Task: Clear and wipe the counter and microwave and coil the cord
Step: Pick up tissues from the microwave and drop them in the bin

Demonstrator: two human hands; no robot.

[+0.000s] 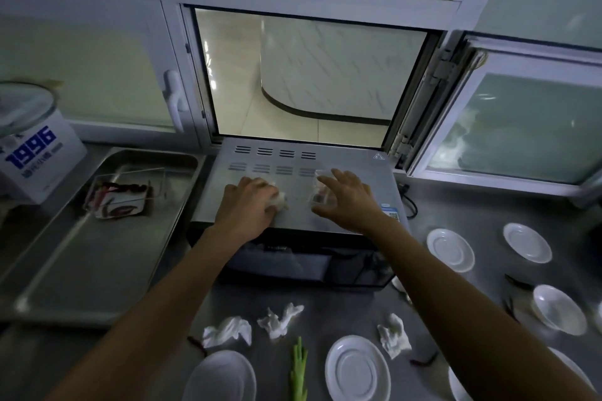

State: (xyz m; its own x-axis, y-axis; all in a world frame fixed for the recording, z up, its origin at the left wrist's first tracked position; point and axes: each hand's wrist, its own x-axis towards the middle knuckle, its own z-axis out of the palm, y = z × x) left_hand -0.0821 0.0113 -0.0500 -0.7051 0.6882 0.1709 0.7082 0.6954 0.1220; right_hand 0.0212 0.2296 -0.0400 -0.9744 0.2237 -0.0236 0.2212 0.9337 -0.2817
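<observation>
A silver microwave [290,159] stands on the steel counter [462,205] below an open window. My left hand [246,202] rests on its top, closed on a crumpled white tissue [280,199]. My right hand [347,197] hovers over the top with fingers spread, over a clear plastic wrapper [317,194]; whether it grips the wrapper I cannot tell. A black cord [411,202] loops on the counter behind the microwave's right side. Three crumpled tissues [228,332] [280,319] [393,335] lie on the counter in front.
Several white saucers [451,249] and a small bowl [558,309] are spread over the right and front counter. A green scallion piece [299,368] lies near the front edge. A steel tray [97,238] on the left holds a clear box of red chillies [120,200]. A white box [35,163] stands far left.
</observation>
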